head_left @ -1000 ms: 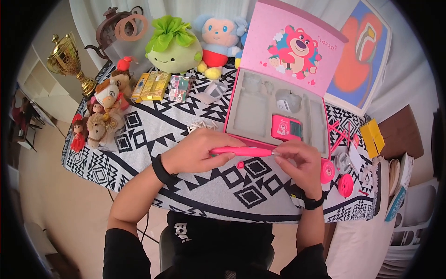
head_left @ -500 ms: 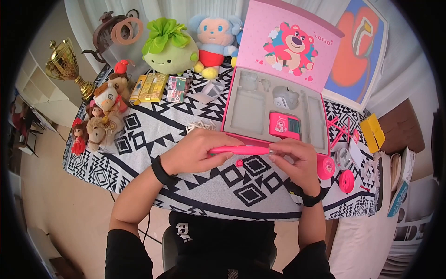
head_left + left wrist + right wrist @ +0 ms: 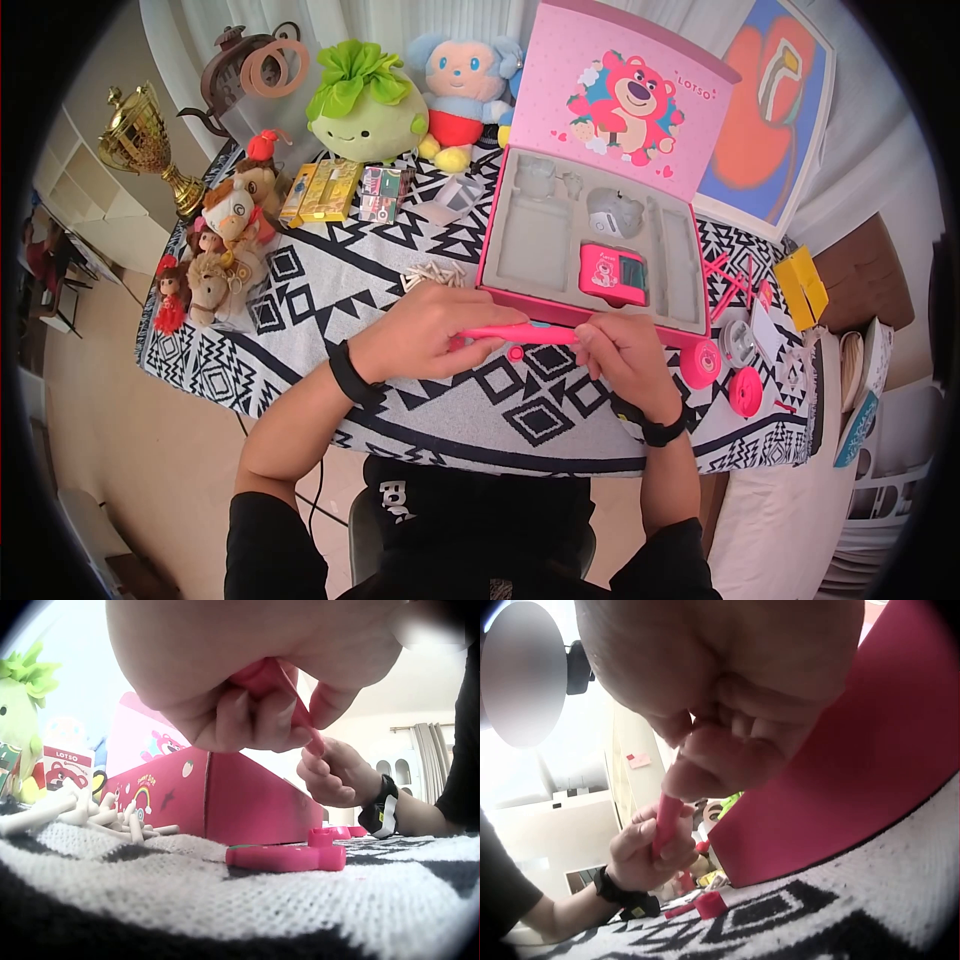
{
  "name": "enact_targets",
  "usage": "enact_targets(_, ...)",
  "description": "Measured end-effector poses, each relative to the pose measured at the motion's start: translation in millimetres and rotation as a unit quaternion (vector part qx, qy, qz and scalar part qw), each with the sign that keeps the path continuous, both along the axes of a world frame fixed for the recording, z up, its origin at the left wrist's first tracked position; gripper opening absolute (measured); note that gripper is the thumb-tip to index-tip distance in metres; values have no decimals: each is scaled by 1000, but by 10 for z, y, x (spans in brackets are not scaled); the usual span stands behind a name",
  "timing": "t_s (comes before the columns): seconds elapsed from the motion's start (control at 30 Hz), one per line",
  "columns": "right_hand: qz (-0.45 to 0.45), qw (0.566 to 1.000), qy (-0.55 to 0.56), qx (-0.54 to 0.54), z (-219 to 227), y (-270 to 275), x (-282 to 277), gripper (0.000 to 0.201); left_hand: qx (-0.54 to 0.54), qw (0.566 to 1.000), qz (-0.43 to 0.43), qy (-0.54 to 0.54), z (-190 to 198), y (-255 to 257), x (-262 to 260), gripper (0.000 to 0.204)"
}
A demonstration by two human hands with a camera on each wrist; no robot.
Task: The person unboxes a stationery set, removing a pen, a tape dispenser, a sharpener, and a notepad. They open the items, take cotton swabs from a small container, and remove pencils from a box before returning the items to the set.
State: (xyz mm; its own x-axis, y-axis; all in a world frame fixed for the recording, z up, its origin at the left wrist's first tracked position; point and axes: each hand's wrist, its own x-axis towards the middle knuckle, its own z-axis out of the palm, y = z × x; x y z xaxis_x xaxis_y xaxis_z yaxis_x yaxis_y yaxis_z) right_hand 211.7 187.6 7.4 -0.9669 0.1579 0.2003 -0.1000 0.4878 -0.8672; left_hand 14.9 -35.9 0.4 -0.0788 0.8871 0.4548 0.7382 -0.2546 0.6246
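A slim pink pen-shaped tool [image 3: 540, 334] lies level between both hands, above the cloth. My left hand [image 3: 422, 328] grips its left part, the fingers and thumb wrapped round it in the left wrist view. At the right end, my right hand [image 3: 630, 365] pinches the tool between thumb and curled fingers, hiding the tip. Below the tool on the cloth is a small pink piece [image 3: 285, 859] with a round knob. Just behind the left hand lies a heap of short white sticks [image 3: 435, 274].
Behind the hands stands an open pink box [image 3: 540, 235] with a grey tray holding a pink device [image 3: 612, 272]. To the right are pink round containers [image 3: 701, 364], pink sticks and a yellow box [image 3: 801, 287]. Plush toys [image 3: 368, 110] and a gold trophy [image 3: 140, 140] stand at the back left.
My right fingers have curled further round the tool's right end and now cover the metallic tip seen before. The tool tilts slightly; the left hand keeps its grip.
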Motion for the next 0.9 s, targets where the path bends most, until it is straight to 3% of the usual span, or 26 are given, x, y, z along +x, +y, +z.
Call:
enact_targets(0.07, -16, 997, -71, -11, 12, -12, 1, 34, 7, 1000, -6, 7, -28, 12, -23, 35)
enact_targets(0.13, -20, 998, -50, -30, -50, 15, 13, 36, 13, 1000, -10, 13, -22, 9, -30, 36)
enact_targets(0.23, -35, 996, -21, -74, -85, 81, 45, 36, 6, 998, 29, -58, 0, -6, -35, 38)
enact_targets(0.3, -44, 994, -13, -98, -59, 58, 25, 34, 61, 975, 71, -202, -45, -17, -82, 37)
enact_targets(0.33, -41, 999, -13, -19, -11, -2, -6, 30, 27, 956, 54, -288, -33, -58, -100, 36)
enact_targets(0.37, -37, 997, -13, 62, 20, -57, -45, 27, 30, 956, 56, -287, -32, -60, -108, 36)
enact_targets(0.43, 15, 997, 3, 79, -47, -170, -110, 21, 57, 923, 9, -380, -79, -52, -155, 36)
enact_targets(0.47, 44, 992, -41, 111, -35, -210, -121, 23, 81, 911, -18, -404, -138, -2, -177, 36)
enact_targets(0.5, 45, 992, -39, 112, -61, -269, -144, 23, 82, 912, -18, -402, -159, 1, -182, 36)
enact_targets(0.57, 79, 973, 15, 217, -152, -367, -192, 25, 98, 896, -25, -432, -132, 1, -144, 36)
enact_targets(0.6, 101, 969, -27, 224, -167, -368, -198, 24, 97, 897, -25, -431, -126, 8, -127, 36)
enact_targets(0.73, 109, 965, 19, 237, -249, -283, -202, 21, 133, 878, -30, -459, -164, 43, -143, 41)
enact_targets(0.83, 56, 982, -21, 180, -114, -245, -165, 20, 117, 884, -17, -452, -178, 9, -159, 38)
enact_targets(0.9, -23, 988, 99, 114, -41, -238, -173, 17, 88, 891, 5, -446, -168, -6, -140, 36)
